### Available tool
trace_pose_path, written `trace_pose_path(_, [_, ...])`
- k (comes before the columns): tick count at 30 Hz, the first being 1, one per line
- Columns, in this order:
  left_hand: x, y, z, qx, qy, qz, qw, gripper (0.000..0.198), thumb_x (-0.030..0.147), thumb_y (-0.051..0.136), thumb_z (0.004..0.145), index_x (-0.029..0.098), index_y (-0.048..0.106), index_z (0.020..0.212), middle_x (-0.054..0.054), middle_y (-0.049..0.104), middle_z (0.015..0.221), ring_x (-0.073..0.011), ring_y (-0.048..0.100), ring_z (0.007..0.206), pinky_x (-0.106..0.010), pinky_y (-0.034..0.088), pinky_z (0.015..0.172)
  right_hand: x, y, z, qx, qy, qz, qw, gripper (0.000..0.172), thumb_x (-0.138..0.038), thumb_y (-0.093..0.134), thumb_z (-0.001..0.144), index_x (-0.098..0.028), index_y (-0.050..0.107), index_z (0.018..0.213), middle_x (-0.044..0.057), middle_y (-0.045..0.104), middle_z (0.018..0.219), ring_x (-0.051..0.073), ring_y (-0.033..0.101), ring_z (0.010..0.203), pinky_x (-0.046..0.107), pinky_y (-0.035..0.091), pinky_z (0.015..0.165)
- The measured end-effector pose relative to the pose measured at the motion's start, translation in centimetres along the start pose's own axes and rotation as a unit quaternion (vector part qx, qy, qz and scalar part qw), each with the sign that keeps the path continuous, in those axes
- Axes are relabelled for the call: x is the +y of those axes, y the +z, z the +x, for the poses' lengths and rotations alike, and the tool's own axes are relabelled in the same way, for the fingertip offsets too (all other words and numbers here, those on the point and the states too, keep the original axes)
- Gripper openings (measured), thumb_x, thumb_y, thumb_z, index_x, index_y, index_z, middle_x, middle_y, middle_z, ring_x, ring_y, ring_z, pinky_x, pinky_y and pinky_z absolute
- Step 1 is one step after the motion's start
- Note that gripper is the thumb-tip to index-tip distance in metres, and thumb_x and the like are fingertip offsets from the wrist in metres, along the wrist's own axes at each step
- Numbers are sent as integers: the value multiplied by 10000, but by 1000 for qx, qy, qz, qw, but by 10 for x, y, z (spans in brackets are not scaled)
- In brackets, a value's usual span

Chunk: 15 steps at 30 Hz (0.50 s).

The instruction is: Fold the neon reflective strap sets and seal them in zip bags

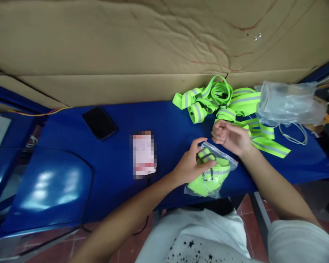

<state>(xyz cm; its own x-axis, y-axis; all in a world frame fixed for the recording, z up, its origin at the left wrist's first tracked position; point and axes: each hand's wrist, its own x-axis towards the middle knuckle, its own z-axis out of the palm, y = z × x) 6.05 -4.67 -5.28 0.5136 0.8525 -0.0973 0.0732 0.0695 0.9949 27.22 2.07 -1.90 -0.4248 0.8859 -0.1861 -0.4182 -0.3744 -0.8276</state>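
Note:
A clear zip-lock bag (222, 182) lies at the front edge of the blue table, with a folded neon-yellow reflective strap (203, 186) and a black buckle showing inside. My left hand (193, 162) grips the bag's upper left side, thumb across its front. Just above the bag's zip edge, my right hand (231, 138) is curled into a loose fist; nothing shows in its fingers. Behind that hand, several neon-yellow reflective straps (245, 101) with grey stripes and black buckles lie in a tangled pile.
A stack of clear plastic bags (287, 102) stands at the right, by a white cable (297, 137). A black phone (99, 123) and a blurred-out pale packet (143, 155) lie on the left part of the blue table (63, 142). Cardboard (112, 47) walls the back.

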Motion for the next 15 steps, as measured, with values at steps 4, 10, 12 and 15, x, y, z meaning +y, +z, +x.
trace_pose_path(4, [-1,1,3,-1,-1,-11,1000,747,437,768,893,271,362,1498,-85,714,1200,-254,722,1037,-382,556,906,8,1,1,-12,26,10,1000,211,-349,738,834,-168,720,941,-18,504,665,94,391,559,251,294,550])
trace_pose_path(10, [4,3,0,28,-21,-34,999,697,356,786,878,261,395,1447,-93,705,1280,-253,702,1129,-377,527,969,21,3,3,6,62,6,998,248,-347,763,824,-142,715,955,-10,567,672,91,470,599,221,355,581])
trace_pose_path(12, [8,3,-3,24,-37,-34,998,678,351,768,894,272,391,1451,-94,693,1328,-251,696,1156,-383,526,984,24,5,3,11,72,17,997,247,-349,773,827,-146,719,957,-12,579,679,90,489,615,211,375,601])
trace_pose_path(15, [13,1,-7,19,-90,-22,995,681,353,763,892,291,392,1460,-95,668,1393,-269,656,1254,-420,506,1057,26,7,0,21,76,18,997,255,-366,793,820,-154,727,943,-15,591,678,91,494,614,212,365,603])
